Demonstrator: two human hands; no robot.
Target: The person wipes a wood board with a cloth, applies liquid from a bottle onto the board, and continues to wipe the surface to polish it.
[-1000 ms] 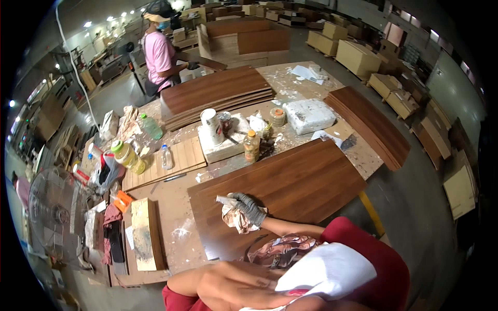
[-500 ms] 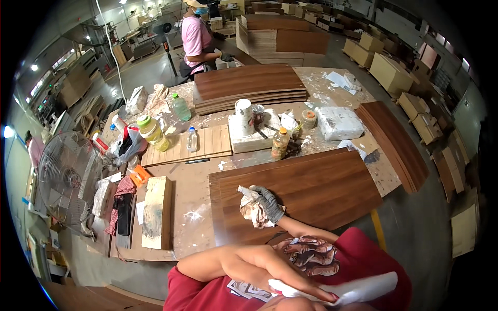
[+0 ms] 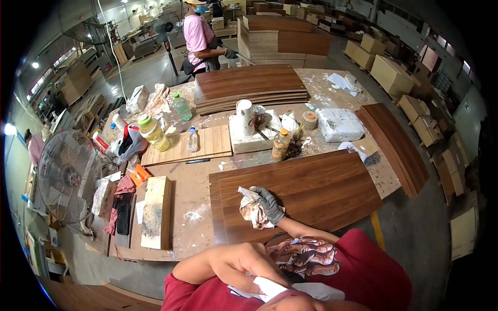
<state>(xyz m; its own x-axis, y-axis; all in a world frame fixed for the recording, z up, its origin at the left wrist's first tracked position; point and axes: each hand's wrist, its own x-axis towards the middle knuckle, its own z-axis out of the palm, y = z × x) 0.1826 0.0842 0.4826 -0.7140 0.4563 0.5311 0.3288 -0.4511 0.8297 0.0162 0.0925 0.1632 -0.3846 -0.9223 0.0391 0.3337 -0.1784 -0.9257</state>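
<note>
Moved one bare left hand [image 3: 254, 262] leftward with one white cloth [image 3: 271, 289], just nearer than the brown panel [image 3: 321, 186]; cannot tell its grip. Kept one gloved right hand [image 3: 270, 204] curled around one crumpled rag [image 3: 252, 211] on the panel, with one orange-capped bottle [image 3: 280, 145] beyond.

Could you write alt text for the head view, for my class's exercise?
A gloved right hand holds a crumpled cloth on a brown wood-grain board at a cluttered workbench. Beyond are bottles, stacked panels and a co-worker in a pink shirt; a fan stands at left.
</note>
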